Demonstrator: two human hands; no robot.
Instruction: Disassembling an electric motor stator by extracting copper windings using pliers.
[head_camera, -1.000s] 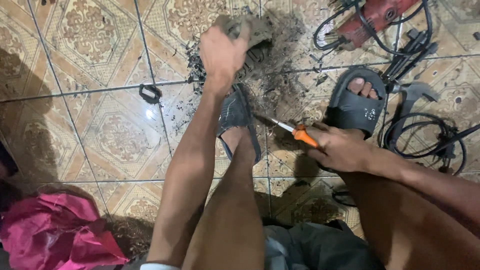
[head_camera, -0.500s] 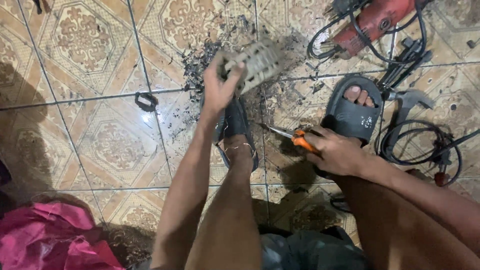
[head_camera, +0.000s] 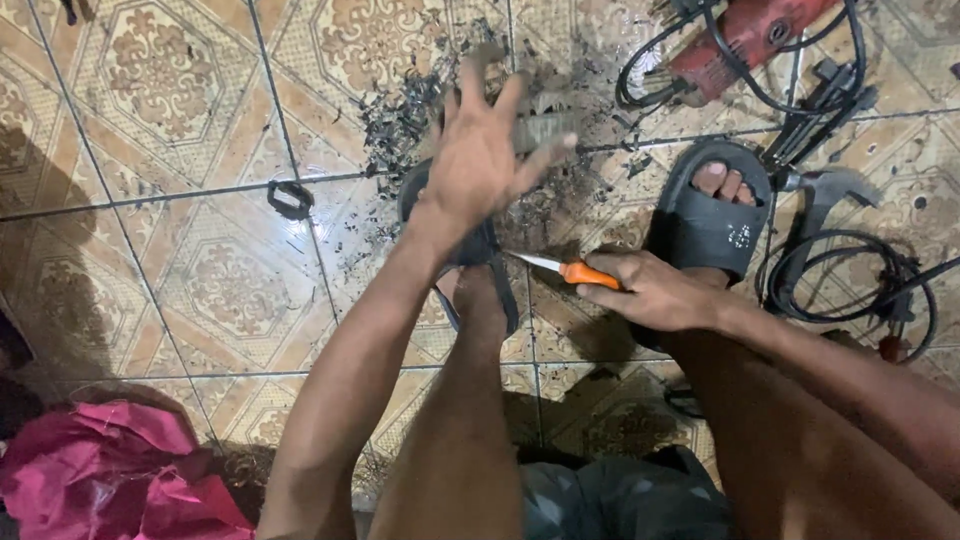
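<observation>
Our left hand (head_camera: 480, 160) spreads open-fingered over a blurred grey part (head_camera: 545, 125) above black debris (head_camera: 400, 120). Beside the debris, our right hand (head_camera: 655, 290) grips an orange-handled knife (head_camera: 565, 268), blade pointing toward it, ready to scrape.

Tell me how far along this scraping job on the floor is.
Done so far: a scatter of dark scrapings lies on the tiled floor, so much material looks already cut away. In hand: the left hand is spread over a grey, blurred part, and the right hand grips an orange-handled knife. Left: I cannot tell how much remains on the part; the debris is unswept.
</observation>
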